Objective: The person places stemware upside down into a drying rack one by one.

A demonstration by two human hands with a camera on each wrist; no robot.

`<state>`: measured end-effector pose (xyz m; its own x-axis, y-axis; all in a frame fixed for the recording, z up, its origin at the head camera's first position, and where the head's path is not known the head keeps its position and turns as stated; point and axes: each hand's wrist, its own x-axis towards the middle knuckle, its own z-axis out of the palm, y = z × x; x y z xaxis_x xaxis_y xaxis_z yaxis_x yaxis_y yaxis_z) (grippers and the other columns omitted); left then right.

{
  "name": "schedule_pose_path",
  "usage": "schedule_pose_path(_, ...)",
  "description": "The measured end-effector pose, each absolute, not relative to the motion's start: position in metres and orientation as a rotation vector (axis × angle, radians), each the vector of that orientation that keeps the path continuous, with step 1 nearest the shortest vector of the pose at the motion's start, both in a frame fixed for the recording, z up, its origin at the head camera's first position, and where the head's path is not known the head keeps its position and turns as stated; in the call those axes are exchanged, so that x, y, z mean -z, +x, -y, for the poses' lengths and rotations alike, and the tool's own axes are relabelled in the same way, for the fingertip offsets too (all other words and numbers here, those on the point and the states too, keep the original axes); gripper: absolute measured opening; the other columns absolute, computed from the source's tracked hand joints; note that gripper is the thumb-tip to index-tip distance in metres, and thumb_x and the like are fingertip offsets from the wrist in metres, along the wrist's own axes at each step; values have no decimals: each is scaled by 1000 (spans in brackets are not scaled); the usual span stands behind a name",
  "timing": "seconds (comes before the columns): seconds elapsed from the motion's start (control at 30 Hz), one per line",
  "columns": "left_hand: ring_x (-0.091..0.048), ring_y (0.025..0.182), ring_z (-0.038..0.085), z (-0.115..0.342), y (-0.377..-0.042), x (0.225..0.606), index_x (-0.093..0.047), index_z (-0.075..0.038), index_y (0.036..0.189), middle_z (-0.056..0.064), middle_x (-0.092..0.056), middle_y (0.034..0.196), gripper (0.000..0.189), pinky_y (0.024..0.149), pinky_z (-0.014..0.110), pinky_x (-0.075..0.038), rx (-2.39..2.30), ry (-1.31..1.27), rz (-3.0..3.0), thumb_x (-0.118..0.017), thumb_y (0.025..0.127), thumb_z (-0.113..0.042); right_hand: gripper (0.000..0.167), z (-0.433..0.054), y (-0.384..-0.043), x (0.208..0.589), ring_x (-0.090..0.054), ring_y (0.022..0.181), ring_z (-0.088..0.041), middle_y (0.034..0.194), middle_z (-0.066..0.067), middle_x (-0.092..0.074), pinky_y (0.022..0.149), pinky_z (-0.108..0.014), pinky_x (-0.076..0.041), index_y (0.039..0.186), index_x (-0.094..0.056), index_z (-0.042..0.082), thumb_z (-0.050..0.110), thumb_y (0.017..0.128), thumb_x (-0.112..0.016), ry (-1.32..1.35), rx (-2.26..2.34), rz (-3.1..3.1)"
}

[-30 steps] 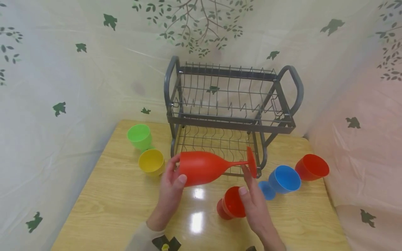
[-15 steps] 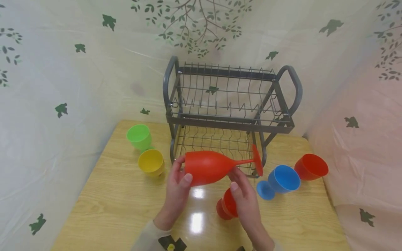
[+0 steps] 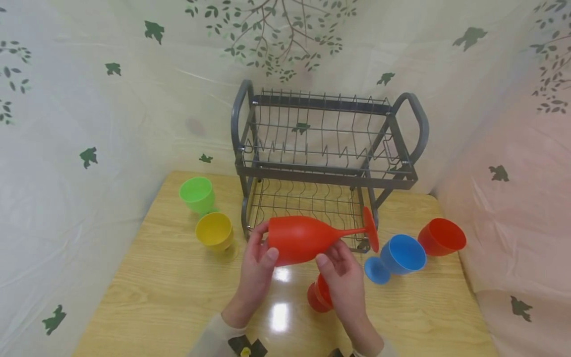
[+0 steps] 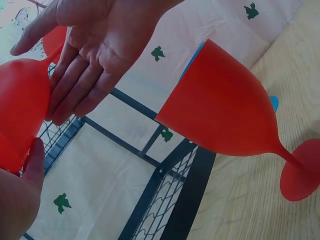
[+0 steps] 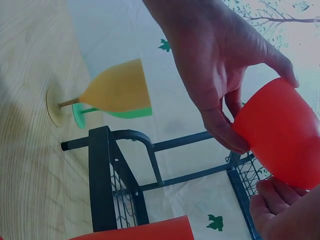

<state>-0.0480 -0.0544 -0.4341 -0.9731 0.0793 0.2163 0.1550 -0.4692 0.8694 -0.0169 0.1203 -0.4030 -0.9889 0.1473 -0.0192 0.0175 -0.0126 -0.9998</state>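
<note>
A red goblet (image 3: 303,239) is held sideways above the table, its mouth to the left and its foot to the right. My left hand (image 3: 256,272) grips it at the rim, thumb on the outer wall. My right hand (image 3: 345,282) is at the stem end of the bowl, thumb tip by the lower edge. In the left wrist view, the right hand's (image 4: 100,50) fingers lie nearly straight against the bowl, its thumb spread away. A second red goblet (image 3: 318,295) stands on the table, partly hidden by the right hand; its full outline shows in the left wrist view (image 4: 220,105).
Behind the hands stands a grey two-tier dish rack (image 3: 325,173). Left of it are a green goblet (image 3: 198,196) and a yellow goblet (image 3: 215,232). A blue goblet (image 3: 403,255) and another red goblet (image 3: 441,238) are on the right side of the wooden table (image 3: 156,287).
The held goblet has shifted slightly right with my left hand. My right hand has moved left, from by the foot to the bowl's stem end, overlapping more of the standing red goblet.
</note>
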Motion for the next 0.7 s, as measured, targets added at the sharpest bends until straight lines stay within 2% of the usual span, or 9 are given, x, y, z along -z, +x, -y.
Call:
schedule_pose_path(0.27, -64, 119, 20, 53, -49, 438, -41, -6, 144, 10, -61, 133, 64, 98, 38, -58, 2630, -430, 1599, -70, 98, -40, 46, -122, -18, 401, -65, 121, -15, 135, -9, -67, 96, -25, -56, 144, -56, 8, 19, 101, -69, -229, -2176, 2132)
schedule_pose_path(0.53, -63, 119, 22, 52, -49, 440, -37, 4, 148, 13, -59, 136, 73, 98, 38, -58, 2609, -424, 1700, -68, 98, -40, 43, -125, -18, 402, -66, 122, -18, 132, -6, -68, 96, -28, -57, 141, -58, 9, 15, 100, -69, -239, -2157, 2087)
schedule_pose_path(0.7, -60, 125, 22, 52, -48, 442, -37, 4, 151, 16, -56, 142, 76, 100, 37, -56, 2580, -421, 1762, -67, 98, -42, 46, -129, -18, 401, -65, 123, -16, 134, -6, -68, 95, -27, -57, 144, -57, 9, 16, 100, -70, -275, -2157, 2096)
